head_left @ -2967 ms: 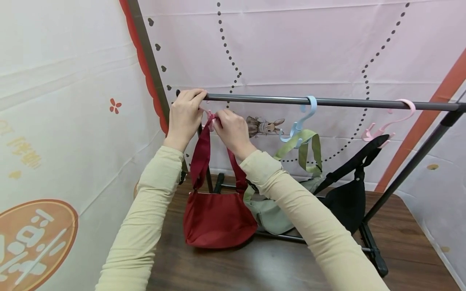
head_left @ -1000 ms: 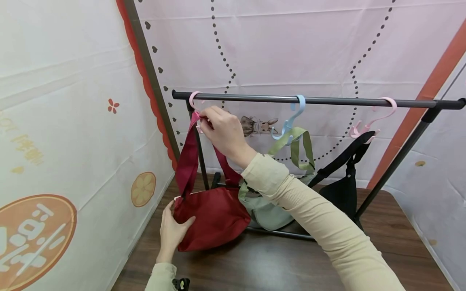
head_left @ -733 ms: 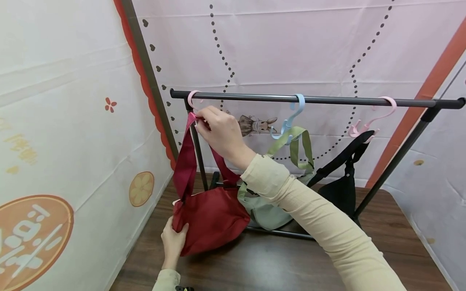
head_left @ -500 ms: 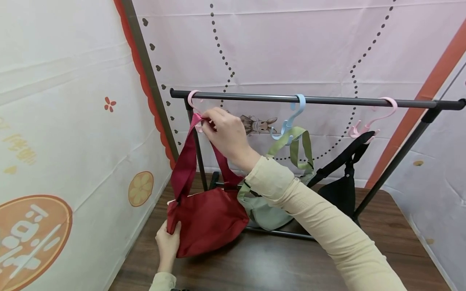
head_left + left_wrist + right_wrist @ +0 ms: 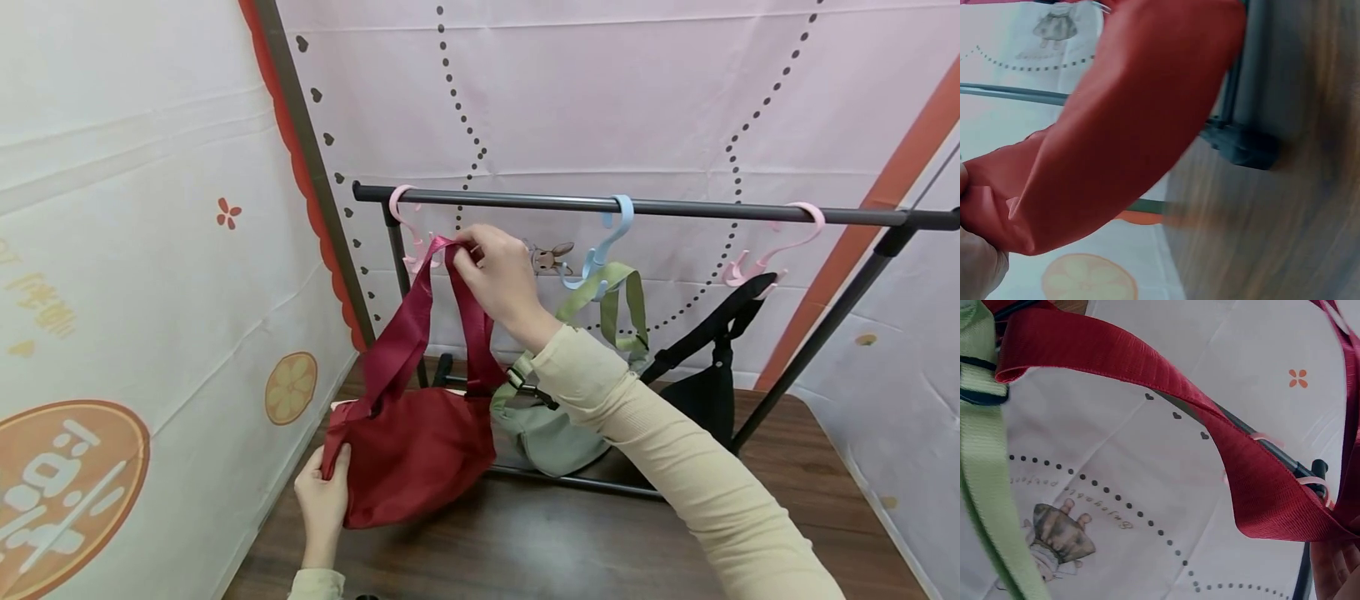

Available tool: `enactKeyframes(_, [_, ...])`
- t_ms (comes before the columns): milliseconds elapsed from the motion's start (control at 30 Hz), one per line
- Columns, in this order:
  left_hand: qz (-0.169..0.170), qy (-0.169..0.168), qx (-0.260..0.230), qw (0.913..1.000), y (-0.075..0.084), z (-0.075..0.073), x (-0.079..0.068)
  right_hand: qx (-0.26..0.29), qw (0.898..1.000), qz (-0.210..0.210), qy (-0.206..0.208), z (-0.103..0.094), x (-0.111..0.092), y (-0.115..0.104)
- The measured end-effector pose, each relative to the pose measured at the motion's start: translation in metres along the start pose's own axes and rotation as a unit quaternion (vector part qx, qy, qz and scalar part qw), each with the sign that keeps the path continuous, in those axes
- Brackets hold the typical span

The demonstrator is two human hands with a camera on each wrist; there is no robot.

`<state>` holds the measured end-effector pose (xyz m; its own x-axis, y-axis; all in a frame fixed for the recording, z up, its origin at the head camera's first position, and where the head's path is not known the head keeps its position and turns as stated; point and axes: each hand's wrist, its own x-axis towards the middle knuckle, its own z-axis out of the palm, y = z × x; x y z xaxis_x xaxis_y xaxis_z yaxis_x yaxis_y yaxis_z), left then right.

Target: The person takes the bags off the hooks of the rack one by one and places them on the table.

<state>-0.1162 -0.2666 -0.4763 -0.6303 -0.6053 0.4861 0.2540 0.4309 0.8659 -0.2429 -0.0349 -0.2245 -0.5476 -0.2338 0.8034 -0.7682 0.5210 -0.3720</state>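
A red shoulder bag [image 5: 420,458] is held up by both hands, tilted, over the wooden table. With thumb and fingers my left hand [image 5: 322,500] grips its left end; the left wrist view shows that cloth bunched at the left hand [image 5: 982,262]. My right hand [image 5: 498,275] pinches the top of the dark red strap [image 5: 405,333]. That strap top is to the right of the left pink hook [image 5: 403,218] and looks clear of it. In the right wrist view the strap [image 5: 1254,487] runs twisted to the right hand [image 5: 1335,569].
A black rail [image 5: 517,200] crosses above the table [image 5: 540,542]. From its blue hook [image 5: 617,233] hangs a pale green bag [image 5: 562,442]; a black bag [image 5: 705,400] hangs from the right pink hook [image 5: 806,221]. A printed cloth wall [image 5: 150,250] stands close on the left.
My left hand has come down from the rail to the bag's left end and pulled it left. My right hand has drawn the strap away from the left pink hook, rightward.
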Motion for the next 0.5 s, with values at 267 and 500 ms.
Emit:
enactKeyframes(267, [0.024, 0.007, -0.048, 0.9986, 0.044, -0.009, 0.006, 0.086, 0.993, 0.074, -0.021, 0.005, -0.024, 0.009])
enactKeyframes(500, [0.044, 0.010, -0.075, 0.9961, 0.055, -0.014, 0.015, 0.135, 0.985, 0.097, -0.054, 0.012, -0.058, 0.011])
